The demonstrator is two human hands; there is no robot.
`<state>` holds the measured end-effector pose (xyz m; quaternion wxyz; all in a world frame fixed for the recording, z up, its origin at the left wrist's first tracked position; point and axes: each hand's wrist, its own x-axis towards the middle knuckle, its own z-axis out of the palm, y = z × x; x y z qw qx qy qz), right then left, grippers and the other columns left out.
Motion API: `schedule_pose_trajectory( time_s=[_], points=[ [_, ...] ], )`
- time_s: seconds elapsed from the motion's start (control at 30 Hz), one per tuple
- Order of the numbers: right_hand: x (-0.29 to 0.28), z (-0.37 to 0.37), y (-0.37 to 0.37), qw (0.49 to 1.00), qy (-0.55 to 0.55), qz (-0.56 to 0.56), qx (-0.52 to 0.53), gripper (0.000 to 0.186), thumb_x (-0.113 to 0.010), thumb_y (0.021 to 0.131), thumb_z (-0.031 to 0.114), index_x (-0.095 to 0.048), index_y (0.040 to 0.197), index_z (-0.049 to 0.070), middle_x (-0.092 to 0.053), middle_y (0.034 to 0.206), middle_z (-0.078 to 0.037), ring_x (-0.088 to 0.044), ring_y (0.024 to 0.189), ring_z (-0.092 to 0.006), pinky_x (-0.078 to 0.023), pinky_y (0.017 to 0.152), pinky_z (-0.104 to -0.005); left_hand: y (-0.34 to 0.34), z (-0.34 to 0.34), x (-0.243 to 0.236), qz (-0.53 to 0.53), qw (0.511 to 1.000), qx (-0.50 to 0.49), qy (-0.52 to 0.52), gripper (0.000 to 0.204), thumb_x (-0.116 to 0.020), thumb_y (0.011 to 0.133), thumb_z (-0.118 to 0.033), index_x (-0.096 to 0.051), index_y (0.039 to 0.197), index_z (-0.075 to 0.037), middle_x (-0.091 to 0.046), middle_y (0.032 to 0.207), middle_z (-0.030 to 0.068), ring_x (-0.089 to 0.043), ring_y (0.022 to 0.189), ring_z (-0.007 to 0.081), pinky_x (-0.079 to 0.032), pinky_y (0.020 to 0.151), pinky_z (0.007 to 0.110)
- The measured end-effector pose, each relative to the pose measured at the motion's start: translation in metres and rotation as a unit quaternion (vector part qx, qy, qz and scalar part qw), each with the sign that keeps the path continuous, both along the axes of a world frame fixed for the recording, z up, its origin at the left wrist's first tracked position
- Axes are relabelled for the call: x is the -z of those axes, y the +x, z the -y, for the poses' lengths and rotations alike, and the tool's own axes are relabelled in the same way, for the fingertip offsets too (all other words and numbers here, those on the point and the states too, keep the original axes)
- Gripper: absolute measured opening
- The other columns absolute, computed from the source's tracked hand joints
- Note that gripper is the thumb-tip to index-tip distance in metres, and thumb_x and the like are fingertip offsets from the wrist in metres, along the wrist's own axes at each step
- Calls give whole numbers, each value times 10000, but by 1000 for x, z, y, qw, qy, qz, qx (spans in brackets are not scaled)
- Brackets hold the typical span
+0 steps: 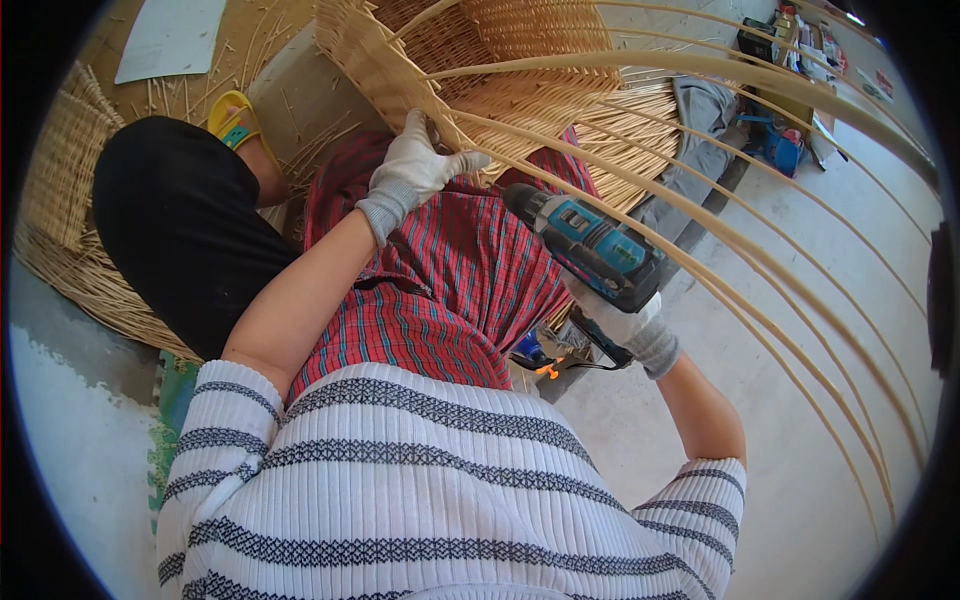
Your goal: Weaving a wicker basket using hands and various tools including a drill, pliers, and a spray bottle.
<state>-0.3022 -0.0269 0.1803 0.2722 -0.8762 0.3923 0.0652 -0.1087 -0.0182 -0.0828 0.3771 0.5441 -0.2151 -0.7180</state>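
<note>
A pale woven wicker basket (545, 38) lies tilted over my lap, its inside facing right and several long cane strips (690, 195) running from it to the right. At its lower edge is my left hand (420, 165), in a white knit glove. The fingers are closed on the edge and the thumb sticks out to the right. My right hand (630, 325), also gloved, grips a blue and black cordless drill (600, 245) by its handle, partly hidden behind the drill body. The drill's chuck points up and left, near the basket's lower edge; whether a bit touches it I cannot tell.
A bundle of thin wicker rods (640, 130) lies behind the basket, beside grey cloth (705, 110). Another woven basket (60, 175) stands far left. A leg in black (180, 230) ends in a yellow slipper (233, 108). Red striped cloth (420, 325) covers my lap.
</note>
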Motion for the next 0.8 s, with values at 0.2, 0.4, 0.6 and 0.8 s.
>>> schedule_pose_trajectory(
  time_s=[0.2, 0.4, 0.6, 0.8],
  points=[
    [-8, 0, 2, 945, 191, -174, 200, 369, -722, 842, 242, -681, 1190, 124, -684, 1133, -142, -650, 1036, -325, -538, 884, -410, -1, -3, -1, 33, 999, -15, -23, 957, -940, 628, -433, -413, 1277, 34, -667, 1152, 161, -637, 1076, 224, -516, 931, 325],
    [-2, 0, 3, 936, 214, -154, 233, 385, -727, 854, 268, -669, 1207, 125, -696, 1104, -135, -667, 1003, -301, -548, 857, -404, 1, 1, 0, 113, 992, 49, -3, 968, -931, 629, -460, -414, 1285, 28, -666, 1180, 177, -639, 1111, 238, -510, 950, 326],
    [0, -2, 2, 927, 223, -85, 291, 231, -727, 908, 223, -712, 1093, 85, -671, 784, 19, -586, 625, -53, -495, 540, -236, 0, -2, -4, 58, 998, 13, -14, 968, -935, 627, -453, -418, 1281, 40, -663, 1181, 188, -636, 1123, 243, -504, 960, 335],
    [0, 3, 16, 965, 171, -87, 178, 313, -707, 897, 228, -660, 1179, 99, -713, 926, -92, -680, 768, -233, -564, 687, -336, -4, -3, 1, 56, 997, -15, -45, 921, -930, 651, -423, -426, 1257, 54, -665, 1167, 188, -651, 1071, 262, -516, 939, 333]
  ],
)
